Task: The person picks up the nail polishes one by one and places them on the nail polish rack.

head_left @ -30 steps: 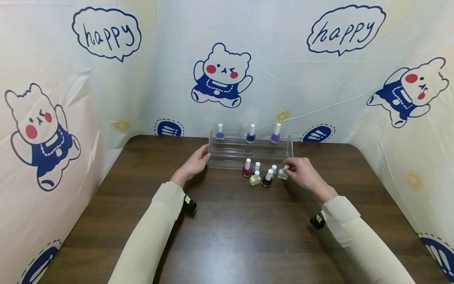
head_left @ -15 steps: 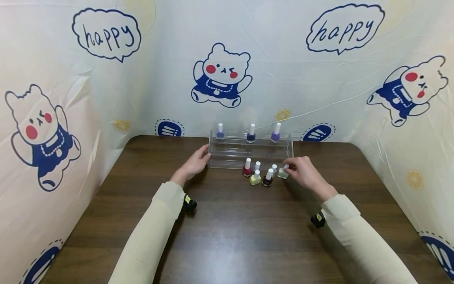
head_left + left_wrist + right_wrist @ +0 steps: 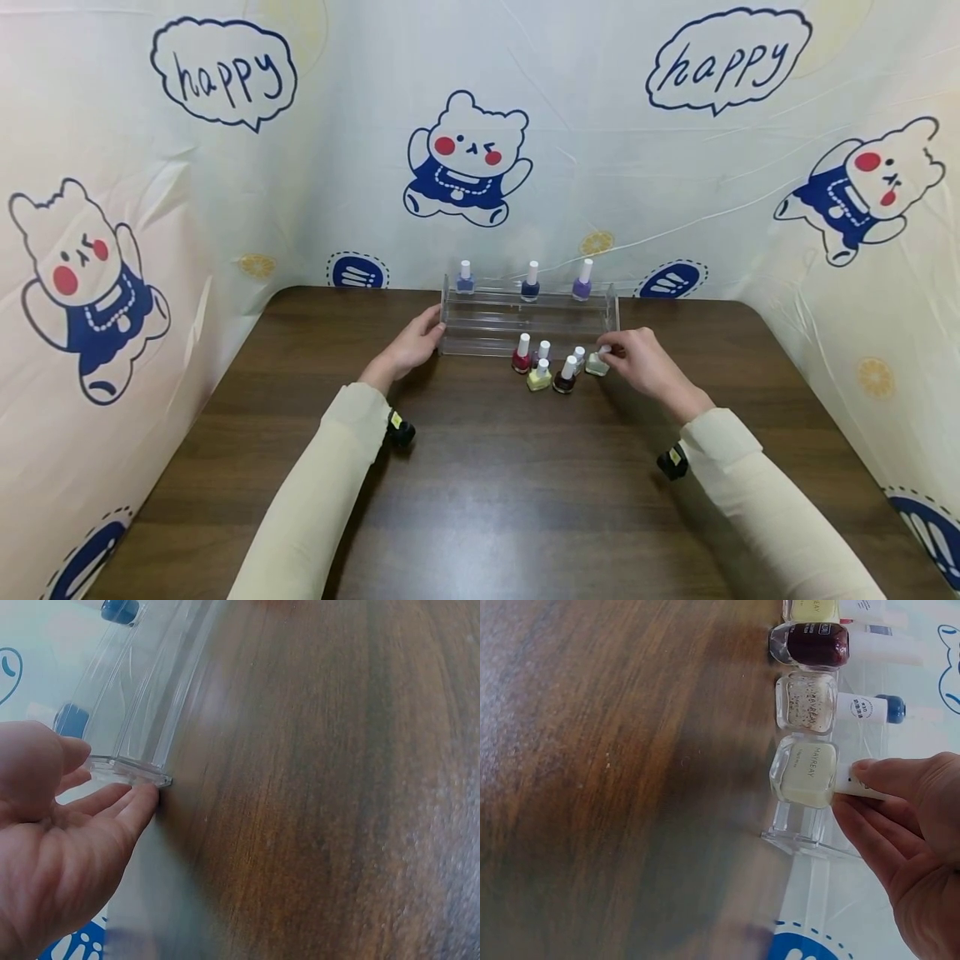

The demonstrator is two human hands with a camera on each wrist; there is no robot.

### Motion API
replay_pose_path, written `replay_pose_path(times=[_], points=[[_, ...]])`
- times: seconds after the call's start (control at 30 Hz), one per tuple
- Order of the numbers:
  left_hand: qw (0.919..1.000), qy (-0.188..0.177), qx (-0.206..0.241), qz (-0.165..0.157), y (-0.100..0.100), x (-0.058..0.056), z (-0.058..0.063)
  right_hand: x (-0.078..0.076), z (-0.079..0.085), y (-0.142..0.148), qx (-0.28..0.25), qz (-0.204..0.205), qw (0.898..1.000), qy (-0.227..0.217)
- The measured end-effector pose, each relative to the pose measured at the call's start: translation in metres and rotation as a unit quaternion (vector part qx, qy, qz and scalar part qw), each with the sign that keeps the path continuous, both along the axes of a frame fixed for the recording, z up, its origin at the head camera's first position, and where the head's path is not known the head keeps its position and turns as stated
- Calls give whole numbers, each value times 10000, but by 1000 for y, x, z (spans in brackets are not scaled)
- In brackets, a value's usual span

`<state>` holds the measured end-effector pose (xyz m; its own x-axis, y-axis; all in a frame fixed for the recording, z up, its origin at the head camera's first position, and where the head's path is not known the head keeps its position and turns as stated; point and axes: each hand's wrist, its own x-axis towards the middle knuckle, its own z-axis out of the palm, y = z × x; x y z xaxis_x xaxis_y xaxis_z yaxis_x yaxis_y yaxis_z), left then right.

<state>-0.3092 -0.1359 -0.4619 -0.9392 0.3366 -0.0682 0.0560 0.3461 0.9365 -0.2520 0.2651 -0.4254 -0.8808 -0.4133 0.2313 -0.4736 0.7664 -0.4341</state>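
Observation:
My right hand (image 3: 641, 362) pinches the white cap of a pale green nail polish bottle (image 3: 810, 774) between thumb and fingers. This bottle is upright, in front of the right end of a clear acrylic display rack (image 3: 495, 319). My left hand (image 3: 411, 343) touches the rack's left end panel with fairly straight fingers, as the left wrist view shows. Left of the held bottle are a glittery bottle (image 3: 806, 703), a dark brown bottle (image 3: 565, 382), a yellow bottle (image 3: 538, 380), a red bottle (image 3: 521, 361) and a partly hidden purplish bottle (image 3: 543, 353).
On the rack's top tier stand a light blue bottle (image 3: 465, 283), a navy bottle (image 3: 530, 288) and a purple bottle (image 3: 582, 288). The dark wooden table (image 3: 480, 483) extends toward me. A printed cloth (image 3: 345, 167) hangs behind the rack and along both sides.
Almost nothing differs. My right hand and the pale green bottle have shifted very slightly; the left hand and the rack have stayed in place.

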Motion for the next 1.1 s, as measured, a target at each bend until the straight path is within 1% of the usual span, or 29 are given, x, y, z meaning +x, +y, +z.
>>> replay_pose_path(times=[0.37,0.87,1.1], points=[[9999,-15,-123,39,0,0,-1,2,5,-1,-35,94,9998,149],[9999,6,-135,41,-1,2,1,1,10,-2,67,87,9998,193],[9998,55,-190,17,-1,-1,-2,2,15,-3,71,67,9998,195]])
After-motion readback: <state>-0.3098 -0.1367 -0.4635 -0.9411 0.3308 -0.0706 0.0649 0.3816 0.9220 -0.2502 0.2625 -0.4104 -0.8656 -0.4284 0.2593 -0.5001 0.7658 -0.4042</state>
